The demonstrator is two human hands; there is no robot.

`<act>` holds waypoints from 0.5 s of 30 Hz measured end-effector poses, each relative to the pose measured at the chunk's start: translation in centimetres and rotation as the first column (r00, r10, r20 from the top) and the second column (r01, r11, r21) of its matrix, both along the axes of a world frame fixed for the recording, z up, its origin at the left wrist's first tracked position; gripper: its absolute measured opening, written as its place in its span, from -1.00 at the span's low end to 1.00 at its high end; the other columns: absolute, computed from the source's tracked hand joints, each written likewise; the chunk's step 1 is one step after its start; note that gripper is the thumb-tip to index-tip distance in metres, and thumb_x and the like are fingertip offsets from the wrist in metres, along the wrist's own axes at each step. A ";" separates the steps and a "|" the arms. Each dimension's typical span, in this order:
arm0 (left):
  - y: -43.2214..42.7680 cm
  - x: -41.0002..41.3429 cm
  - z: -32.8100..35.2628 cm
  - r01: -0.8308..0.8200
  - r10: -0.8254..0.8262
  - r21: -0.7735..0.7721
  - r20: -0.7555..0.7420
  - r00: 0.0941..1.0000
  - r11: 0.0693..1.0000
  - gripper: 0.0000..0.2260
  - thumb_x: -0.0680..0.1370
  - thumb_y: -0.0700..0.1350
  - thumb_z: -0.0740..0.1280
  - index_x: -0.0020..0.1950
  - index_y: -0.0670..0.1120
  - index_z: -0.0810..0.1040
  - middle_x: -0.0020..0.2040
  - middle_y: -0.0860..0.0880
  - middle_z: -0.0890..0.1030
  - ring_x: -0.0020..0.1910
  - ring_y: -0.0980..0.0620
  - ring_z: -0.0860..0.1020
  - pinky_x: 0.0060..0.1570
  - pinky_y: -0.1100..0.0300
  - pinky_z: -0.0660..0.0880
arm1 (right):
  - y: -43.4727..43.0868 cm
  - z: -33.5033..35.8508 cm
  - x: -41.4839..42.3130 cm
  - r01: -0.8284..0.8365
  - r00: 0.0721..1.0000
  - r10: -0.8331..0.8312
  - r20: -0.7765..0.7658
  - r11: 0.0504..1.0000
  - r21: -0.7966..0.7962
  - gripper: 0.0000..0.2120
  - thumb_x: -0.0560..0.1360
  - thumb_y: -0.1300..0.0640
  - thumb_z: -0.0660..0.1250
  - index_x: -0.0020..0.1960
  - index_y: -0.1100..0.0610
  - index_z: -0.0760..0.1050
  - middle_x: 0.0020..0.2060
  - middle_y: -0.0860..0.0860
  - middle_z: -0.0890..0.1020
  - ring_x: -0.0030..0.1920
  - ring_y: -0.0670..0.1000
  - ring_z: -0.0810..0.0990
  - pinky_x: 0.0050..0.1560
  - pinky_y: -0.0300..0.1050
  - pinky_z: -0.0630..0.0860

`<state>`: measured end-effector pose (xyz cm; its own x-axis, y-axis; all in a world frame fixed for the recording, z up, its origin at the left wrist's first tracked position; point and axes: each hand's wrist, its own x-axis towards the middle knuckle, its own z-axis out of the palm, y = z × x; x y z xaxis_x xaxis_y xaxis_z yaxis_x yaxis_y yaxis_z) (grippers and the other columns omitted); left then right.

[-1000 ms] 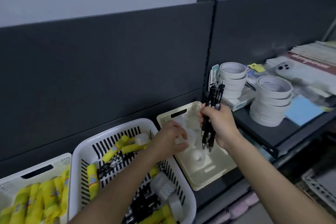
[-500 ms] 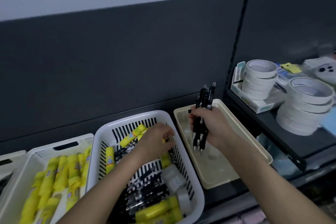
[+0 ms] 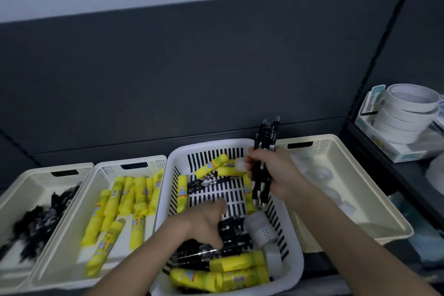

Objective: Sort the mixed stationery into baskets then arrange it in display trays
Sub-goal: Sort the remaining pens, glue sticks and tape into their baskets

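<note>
A white slotted basket (image 3: 292,246) holds mixed yellow glue sticks (image 3: 236,264), black pens (image 3: 204,251) and clear tape rolls (image 3: 260,229). My right hand (image 3: 274,170) grips an upright bundle of black pens (image 3: 264,151) over the basket's far right side. My left hand (image 3: 204,221) reaches down into the basket, its fingers curled among the loose black pens. Left of it a cream tray (image 3: 101,170) is filled with yellow glue sticks (image 3: 115,209). The far-left cream tray (image 3: 26,180) holds black pens (image 3: 38,221). A cream tray (image 3: 374,202) on the right holds clear tape rolls (image 3: 319,173).
A dark back panel (image 3: 216,74) rises behind the trays. At the right, a dark shelf (image 3: 394,170) carries a stack of white tape rolls (image 3: 408,110) on a box.
The view has swung left, showing the two left trays. My right hand has carried the pen bundle from the right cream tray over to the white basket. My left hand has dropped lower, onto the black pens.
</note>
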<state>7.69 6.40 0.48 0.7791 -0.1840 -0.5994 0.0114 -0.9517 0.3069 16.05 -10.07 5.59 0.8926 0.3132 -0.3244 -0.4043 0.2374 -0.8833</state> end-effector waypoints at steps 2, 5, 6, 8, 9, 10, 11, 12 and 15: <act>0.0 -0.2 -0.1 0.014 -0.013 0.035 -0.036 0.999 0.999 -0.37 0.36 -0.08 0.49 0.31 -0.10 0.23 -0.02 -0.05 0.44 -0.07 -0.02 0.48 -0.22 0.10 0.44 | 0.4 -0.1 -0.2 -0.015 1.000 0.015 -0.006 1.000 -0.007 -0.95 0.48 0.31 0.32 -0.05 0.28 0.52 -0.35 0.14 0.64 -0.34 0.04 0.60 -0.34 -0.10 0.57; 0.2 -0.4 -0.4 0.064 -0.058 0.085 -0.074 0.996 0.994 -0.44 0.36 -0.08 0.47 0.26 -0.13 0.30 -0.06 -0.05 0.43 -0.10 -0.02 0.45 -0.22 0.10 0.43 | 0.6 -0.2 -0.5 -0.025 1.000 0.025 -0.017 1.000 -0.003 -0.93 0.48 0.32 0.32 -0.03 0.28 0.52 -0.33 0.14 0.65 -0.34 0.03 0.61 -0.33 -0.11 0.58; 0.4 -0.5 -0.6 0.042 -0.037 0.059 -0.070 0.997 0.997 -0.52 0.37 -0.08 0.46 0.19 -0.15 0.35 -0.08 -0.04 0.45 -0.11 -0.02 0.46 -0.22 0.09 0.43 | 0.6 -0.3 -0.5 -0.032 0.999 0.032 -0.020 0.999 -0.004 -0.93 0.48 0.33 0.32 -0.04 0.27 0.52 -0.32 0.14 0.65 -0.33 0.03 0.60 -0.32 -0.11 0.58; 0.9 -0.6 -1.1 -0.052 0.051 -0.032 -0.035 0.998 0.998 -0.68 0.39 -0.12 0.44 0.06 -0.14 0.44 -0.10 -0.05 0.50 -0.12 0.00 0.50 -0.23 0.13 0.44 | 0.6 -0.3 -0.6 -0.044 0.999 0.043 -0.026 0.999 -0.016 -0.94 0.48 0.33 0.32 -0.06 0.26 0.52 -0.30 0.15 0.64 -0.32 0.04 0.60 -0.30 -0.09 0.57; 1.3 -0.6 -1.2 -0.106 0.106 -0.077 -0.006 0.994 0.991 -0.74 0.40 -0.14 0.43 0.02 -0.12 0.45 -0.13 -0.04 0.51 -0.14 0.02 0.51 -0.25 0.16 0.43 | 0.7 -0.4 -0.7 -0.047 0.998 0.046 -0.030 0.999 -0.022 -0.95 0.48 0.32 0.32 -0.06 0.26 0.52 -0.28 0.16 0.63 -0.32 0.04 0.59 -0.30 -0.09 0.56; 1.6 -0.6 -1.3 -0.158 0.162 -0.121 0.029 0.986 0.980 -0.78 0.40 -0.16 0.41 -0.02 -0.10 0.44 -0.16 -0.02 0.50 -0.18 0.04 0.50 -0.28 0.20 0.42 | 0.7 -0.5 -0.7 -0.047 0.998 0.046 -0.033 0.998 -0.028 -0.94 0.49 0.32 0.32 -0.05 0.27 0.52 -0.28 0.16 0.63 -0.32 0.05 0.59 -0.30 -0.09 0.56; 1.9 -0.6 -1.3 -0.206 0.219 -0.169 0.060 0.974 0.964 -0.80 0.41 -0.17 0.40 -0.06 -0.07 0.42 -0.19 0.01 0.49 -0.22 0.07 0.49 -0.34 0.24 0.40 | 0.8 -0.5 -0.7 -0.048 0.998 0.046 -0.035 0.998 -0.032 -0.93 0.49 0.31 0.32 -0.02 0.28 0.51 -0.28 0.15 0.63 -0.32 0.04 0.59 -0.30 -0.09 0.57; 2.1 -0.5 -1.2 -0.250 0.275 -0.222 0.087 0.958 0.942 -0.81 0.42 -0.18 0.39 -0.08 -0.04 0.40 -0.21 0.02 0.48 -0.26 0.10 0.48 -0.39 0.28 0.38 | 0.9 -0.6 -0.6 -0.049 0.998 0.047 -0.037 0.998 -0.035 -0.91 0.49 0.31 0.32 -0.01 0.29 0.51 -0.30 0.14 0.64 -0.33 0.04 0.59 -0.31 -0.10 0.57; 2.7 -0.4 -0.7 -0.352 0.431 -0.357 0.169 0.887 0.865 -0.80 0.45 -0.20 0.35 -0.10 0.01 0.35 -0.24 0.01 0.50 -0.32 0.12 0.49 -0.42 0.29 0.37 | 1.4 -0.7 -0.5 -0.060 0.998 0.059 -0.037 0.997 -0.039 -0.91 0.49 0.31 0.32 -0.01 0.29 0.52 -0.33 0.12 0.64 -0.35 0.02 0.60 -0.31 -0.09 0.57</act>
